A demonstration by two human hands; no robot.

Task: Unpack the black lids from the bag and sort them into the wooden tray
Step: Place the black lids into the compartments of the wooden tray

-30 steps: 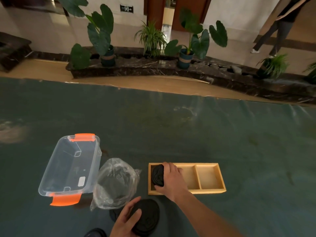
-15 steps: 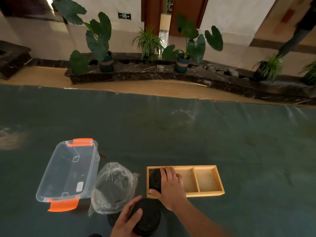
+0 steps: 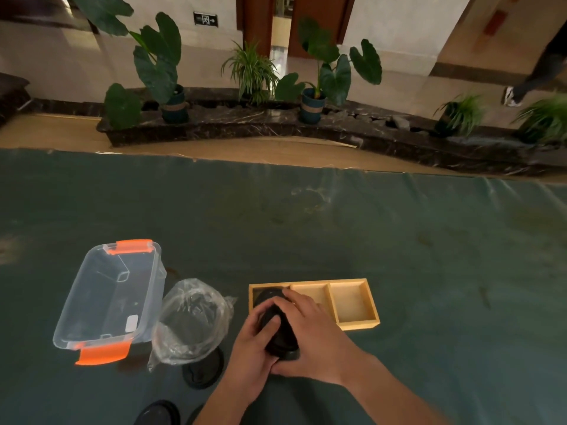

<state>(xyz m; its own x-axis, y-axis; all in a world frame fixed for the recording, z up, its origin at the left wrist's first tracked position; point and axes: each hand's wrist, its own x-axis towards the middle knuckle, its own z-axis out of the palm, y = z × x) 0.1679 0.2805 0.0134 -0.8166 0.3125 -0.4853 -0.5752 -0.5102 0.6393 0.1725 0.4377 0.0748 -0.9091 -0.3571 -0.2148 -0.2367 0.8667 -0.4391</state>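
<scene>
A stack of black lids is held between my left hand and my right hand, just in front of the wooden tray. The tray has three compartments. A black lid stands in the left one; the middle and right ones look bare. The clear plastic bag with dark lids inside sits left of my hands. More loose black lids lie on the table: one under the bag's front edge and one at the bottom of the view.
A clear plastic box with orange clips lies left of the bag. The table has a dark green cover. Beyond its far edge are potted plants on a dark stone ledge, and a person's leg at the far right.
My right hand left the lid in the tray's left compartment and came back toward me. My left hand lifted its lids, and both hands now grip them together.
</scene>
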